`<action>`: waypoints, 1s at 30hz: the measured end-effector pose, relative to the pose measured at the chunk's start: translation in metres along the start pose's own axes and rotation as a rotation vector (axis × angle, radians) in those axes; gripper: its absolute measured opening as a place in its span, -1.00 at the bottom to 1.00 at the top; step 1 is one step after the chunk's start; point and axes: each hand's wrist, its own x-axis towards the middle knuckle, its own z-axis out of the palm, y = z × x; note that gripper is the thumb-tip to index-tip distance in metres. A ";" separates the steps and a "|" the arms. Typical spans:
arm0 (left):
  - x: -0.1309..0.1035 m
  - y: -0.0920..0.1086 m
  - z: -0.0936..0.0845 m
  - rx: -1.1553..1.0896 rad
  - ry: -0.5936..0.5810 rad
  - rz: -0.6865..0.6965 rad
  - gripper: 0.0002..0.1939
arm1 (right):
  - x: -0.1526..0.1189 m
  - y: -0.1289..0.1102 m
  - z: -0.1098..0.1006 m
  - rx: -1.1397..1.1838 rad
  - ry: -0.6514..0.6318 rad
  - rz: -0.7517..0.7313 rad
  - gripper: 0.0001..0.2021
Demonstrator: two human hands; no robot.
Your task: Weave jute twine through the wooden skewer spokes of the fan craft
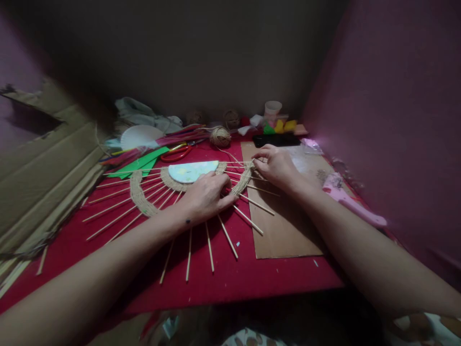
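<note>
A half-round fan of thin wooden sticks (pixel 210 254) lies on the red cloth, with bands of woven twine (pixel 136 192) running across it. At its centre is a pale blue patterned half-disc (pixel 187 170). My left hand (pixel 207 194) rests over the fan, its fingers curled and its thumb gripping the right part of the outer woven band (pixel 245 180). At that band's far right end, my right hand (pixel 275 166) pinches the twine close to the last stick. A strand leads back to a ball of twine (pixel 220 137). My left forearm hides part of the fan.
A cardboard sheet (pixel 284 240) lies under the fan's right side. Beyond it are a dark phone-like slab (pixel 275 140) and a white cup (pixel 272 107). A pink glue gun (pixel 355 204) is at right. Red-handled scissors (pixel 176 154) and green sheets (pixel 144 163) lie behind the fan.
</note>
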 end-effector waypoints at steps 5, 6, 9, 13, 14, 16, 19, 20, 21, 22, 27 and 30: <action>0.001 0.002 0.003 -0.030 -0.008 -0.022 -0.76 | -0.006 0.002 -0.017 -0.089 0.016 -0.049 -0.82; 0.001 0.003 0.003 -0.044 -0.014 -0.032 -0.75 | -0.007 0.003 -0.019 -0.086 0.010 -0.042 -0.83; 0.001 0.007 0.001 -0.048 -0.037 -0.052 -0.73 | -0.009 0.007 -0.023 -0.045 -0.016 0.021 -0.83; 0.003 0.010 -0.001 -0.094 -0.059 -0.091 -0.76 | -0.009 0.011 -0.029 0.134 -0.186 0.086 -0.83; 0.004 0.011 -0.001 -0.124 -0.072 -0.108 -0.76 | -0.009 0.011 -0.033 0.211 -0.267 0.110 -0.83; 0.004 0.011 -0.003 -0.177 -0.101 -0.131 -0.75 | -0.009 0.011 -0.044 0.347 -0.395 0.141 -0.81; 0.004 0.010 -0.005 -0.221 -0.106 -0.118 -0.72 | -0.010 0.011 -0.062 0.420 -0.445 0.088 -0.83; 0.003 0.010 -0.006 -0.228 -0.101 -0.112 -0.70 | -0.011 0.012 -0.068 0.419 -0.458 0.064 -0.84; 0.003 0.009 -0.007 -0.232 -0.095 -0.107 -0.69 | -0.012 0.013 -0.073 0.408 -0.483 0.046 -0.84; 0.002 0.008 -0.007 -0.233 -0.092 -0.103 -0.68 | -0.013 0.014 -0.077 0.390 -0.515 0.035 -0.84; -0.003 0.004 -0.017 -0.240 -0.085 -0.101 -0.69 | -0.019 0.014 -0.090 0.282 -0.673 -0.038 -0.83; -0.007 0.003 -0.025 -0.250 -0.050 -0.113 -0.70 | -0.023 0.010 -0.093 0.238 -0.743 -0.089 -0.84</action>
